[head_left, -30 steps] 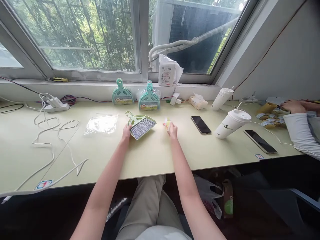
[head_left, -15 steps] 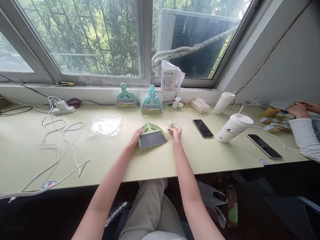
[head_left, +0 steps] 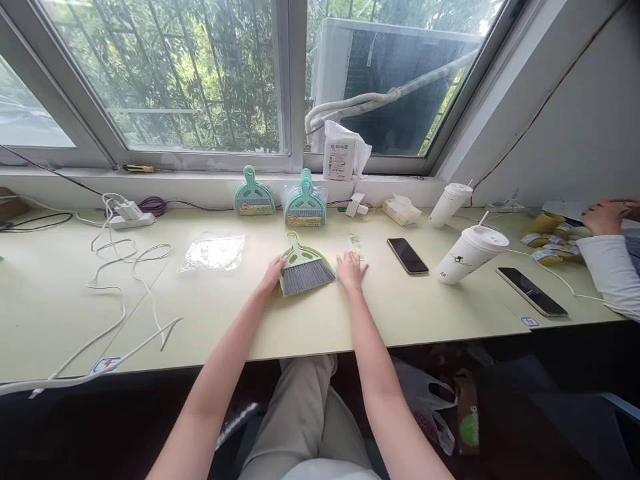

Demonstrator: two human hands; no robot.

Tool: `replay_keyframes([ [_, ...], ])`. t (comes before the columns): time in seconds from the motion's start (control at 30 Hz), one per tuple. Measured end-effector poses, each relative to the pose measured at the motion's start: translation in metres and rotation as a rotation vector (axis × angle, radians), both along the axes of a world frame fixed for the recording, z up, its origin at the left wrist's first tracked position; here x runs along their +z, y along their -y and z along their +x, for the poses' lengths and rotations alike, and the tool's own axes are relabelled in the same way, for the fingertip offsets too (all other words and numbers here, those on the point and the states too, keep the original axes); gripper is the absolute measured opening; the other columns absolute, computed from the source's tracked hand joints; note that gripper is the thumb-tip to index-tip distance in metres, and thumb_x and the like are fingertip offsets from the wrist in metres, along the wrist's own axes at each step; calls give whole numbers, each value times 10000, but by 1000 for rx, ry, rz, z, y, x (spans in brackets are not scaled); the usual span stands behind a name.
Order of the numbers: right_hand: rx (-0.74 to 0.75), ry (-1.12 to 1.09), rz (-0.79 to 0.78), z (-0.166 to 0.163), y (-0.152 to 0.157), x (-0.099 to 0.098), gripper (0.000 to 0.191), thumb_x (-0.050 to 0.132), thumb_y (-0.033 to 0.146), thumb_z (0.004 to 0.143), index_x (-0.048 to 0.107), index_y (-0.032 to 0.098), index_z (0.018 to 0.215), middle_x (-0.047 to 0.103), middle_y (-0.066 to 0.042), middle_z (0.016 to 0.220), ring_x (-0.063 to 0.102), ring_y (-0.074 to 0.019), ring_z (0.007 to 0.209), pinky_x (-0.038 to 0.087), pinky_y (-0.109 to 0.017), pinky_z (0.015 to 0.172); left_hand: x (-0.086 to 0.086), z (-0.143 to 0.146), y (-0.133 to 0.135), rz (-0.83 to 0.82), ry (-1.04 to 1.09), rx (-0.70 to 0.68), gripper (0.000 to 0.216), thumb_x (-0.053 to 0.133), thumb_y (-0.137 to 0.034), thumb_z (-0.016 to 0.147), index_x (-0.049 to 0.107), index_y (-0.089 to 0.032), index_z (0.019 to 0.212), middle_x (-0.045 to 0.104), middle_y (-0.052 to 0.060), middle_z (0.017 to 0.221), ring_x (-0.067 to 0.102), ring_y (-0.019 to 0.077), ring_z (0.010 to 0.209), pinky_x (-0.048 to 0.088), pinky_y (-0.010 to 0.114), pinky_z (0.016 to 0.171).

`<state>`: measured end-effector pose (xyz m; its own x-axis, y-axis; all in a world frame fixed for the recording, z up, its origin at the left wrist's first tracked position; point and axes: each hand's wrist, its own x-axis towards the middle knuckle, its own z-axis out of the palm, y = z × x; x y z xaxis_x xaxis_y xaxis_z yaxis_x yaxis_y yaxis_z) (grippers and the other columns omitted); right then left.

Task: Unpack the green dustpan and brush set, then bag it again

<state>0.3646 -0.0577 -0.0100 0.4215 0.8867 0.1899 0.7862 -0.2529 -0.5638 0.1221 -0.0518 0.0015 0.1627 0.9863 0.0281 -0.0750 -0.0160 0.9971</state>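
Observation:
A small green dustpan with a grey brush [head_left: 305, 267] lies flat on the pale green desk [head_left: 310, 320], handle pointing away. My left hand [head_left: 273, 272] touches its left edge, fingers bent around the rim. My right hand [head_left: 351, 268] lies flat on the desk just right of it, fingers stretched out. A small yellow-and-white label strip [head_left: 355, 243] lies on the desk just beyond my right fingertips. A clear plastic bag [head_left: 214, 253] lies to the left.
Two teal dustpan sets [head_left: 254, 197] [head_left: 305, 204] lean against the sill. To the right are a black phone [head_left: 407, 255], a tilted white cup [head_left: 470, 253], a second phone [head_left: 532, 292] and another person's sleeve [head_left: 607, 273]. White cables [head_left: 120, 267] sprawl at left.
The yellow strip left my right hand and now lies on the desk; that hand came down flat. The dustpan and brush turned and settled flat under my left hand.

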Motion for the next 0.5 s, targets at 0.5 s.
replay_keyframes([
  [0.5, 335, 263, 357, -98, 38, 27, 269, 402, 356, 936, 573, 187, 1056, 604, -113, 1088, 504, -245, 1010, 353, -346, 824, 0, 15, 13, 381, -257, 19, 467, 342, -476, 921, 570, -199, 1220, 601, 61, 1262, 521, 211, 1185, 362, 334, 1028],
])
